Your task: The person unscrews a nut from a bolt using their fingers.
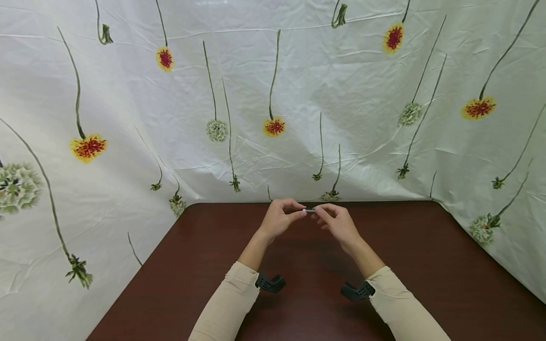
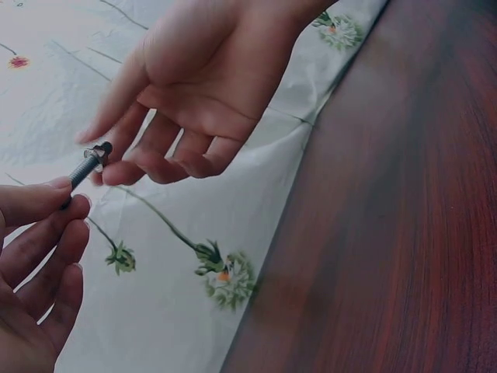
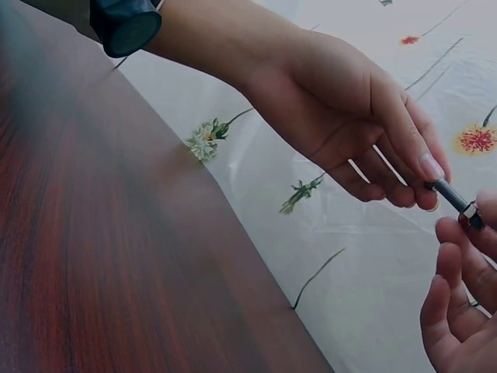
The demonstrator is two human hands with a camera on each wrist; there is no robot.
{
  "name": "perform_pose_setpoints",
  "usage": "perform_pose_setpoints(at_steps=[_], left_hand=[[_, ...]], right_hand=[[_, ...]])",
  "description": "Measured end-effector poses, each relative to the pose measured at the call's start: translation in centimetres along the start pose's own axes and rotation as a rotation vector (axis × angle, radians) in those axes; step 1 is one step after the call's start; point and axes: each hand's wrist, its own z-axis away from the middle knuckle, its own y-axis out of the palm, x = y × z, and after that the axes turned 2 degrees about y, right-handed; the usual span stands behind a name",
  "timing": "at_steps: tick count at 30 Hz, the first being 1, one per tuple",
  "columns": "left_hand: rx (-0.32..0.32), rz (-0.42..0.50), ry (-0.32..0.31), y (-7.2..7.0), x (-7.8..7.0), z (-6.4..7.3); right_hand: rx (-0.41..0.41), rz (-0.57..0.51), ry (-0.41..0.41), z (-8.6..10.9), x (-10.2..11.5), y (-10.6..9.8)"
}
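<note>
My left hand (image 1: pixel 279 219) pinches one end of a grey threaded bolt (image 1: pixel 310 210) between thumb and fingertips. In the left wrist view this bolt (image 2: pixel 80 172) slants upward, with a shiny nut (image 2: pixel 93 158) near its far end. My right hand (image 1: pixel 339 225) has its thumb and index finger around the nut end, the other fingers loosely bent. In the right wrist view the left hand (image 3: pixel 342 105) holds the bolt's dark end, while the right hand (image 3: pixel 462 299) at the lower right pinches near the nut (image 3: pixel 470 210). Both hands are raised above the table.
A dark reddish-brown table (image 1: pixel 179 284) lies below the hands. Behind it and at its sides hangs a white cloth (image 1: pixel 307 85) printed with flowers. Each wrist wears a black band (image 1: pixel 270 283), and both arms have beige sleeves (image 1: pixel 232 303).
</note>
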Motion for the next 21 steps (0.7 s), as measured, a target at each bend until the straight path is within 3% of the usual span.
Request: perform_pose_setpoints(at_steps=[10, 21], left_hand=[[0.003, 0.006, -0.008, 0.01, 0.07, 0.05], [0.003, 0.004, 0.003, 0.07, -0.11, -0.03]], right_hand=[[0.002, 0.027, -0.097, -0.06, -0.21, -0.16], [-0.013, 0.043, -0.020, 0.03, 0.12, -0.05]])
